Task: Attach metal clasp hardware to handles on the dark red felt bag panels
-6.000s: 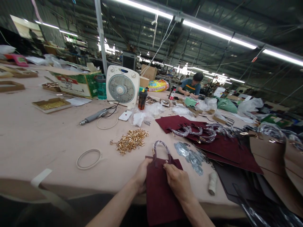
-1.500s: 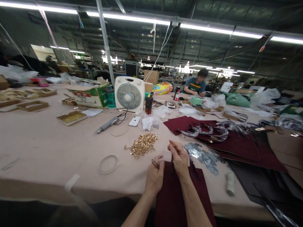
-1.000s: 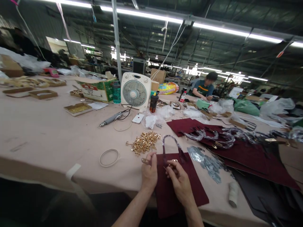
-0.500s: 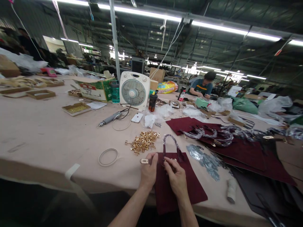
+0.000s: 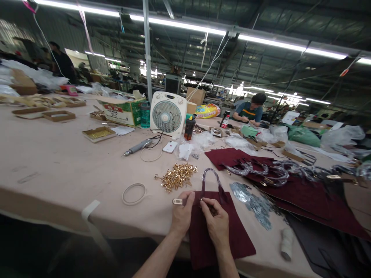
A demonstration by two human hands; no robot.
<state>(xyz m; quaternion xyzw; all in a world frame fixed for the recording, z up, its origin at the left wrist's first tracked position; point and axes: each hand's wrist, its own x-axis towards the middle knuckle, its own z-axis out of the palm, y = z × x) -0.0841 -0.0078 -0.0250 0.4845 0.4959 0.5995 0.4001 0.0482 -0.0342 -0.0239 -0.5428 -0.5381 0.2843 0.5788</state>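
A maroon bag panel (image 5: 232, 239) lies at the table's front edge, with a plastic-wrapped handle (image 5: 211, 170) looping up from its top. My left hand (image 5: 182, 218) grips the panel's upper left edge, thumb on top and fingers mostly hidden. A gold clasp plate (image 5: 177, 201) sticks out beside those left fingers. Over the panel, near the handle's left base, my right hand (image 5: 216, 222) is closed in a pinch; the small thing at its fingertips is too tiny to name. Gold-coloured metal fittings (image 5: 178, 177) are heaped just beyond my hands.
Flat silvery metal plates (image 5: 252, 202) lie right of the panel, near stacked maroon panels (image 5: 307, 193) and a pale roll (image 5: 286, 243). Left are a tape ring (image 5: 134, 194) and a corded screwdriver (image 5: 137, 147). Behind stand a phone (image 5: 169, 146), a fan (image 5: 168, 114) and a seated person (image 5: 249, 110).
The view has shifted slightly, moving the scene down and right. My right fingertips have drawn into a tighter pinch near the handle's base. My left hand keeps its hold on the panel.
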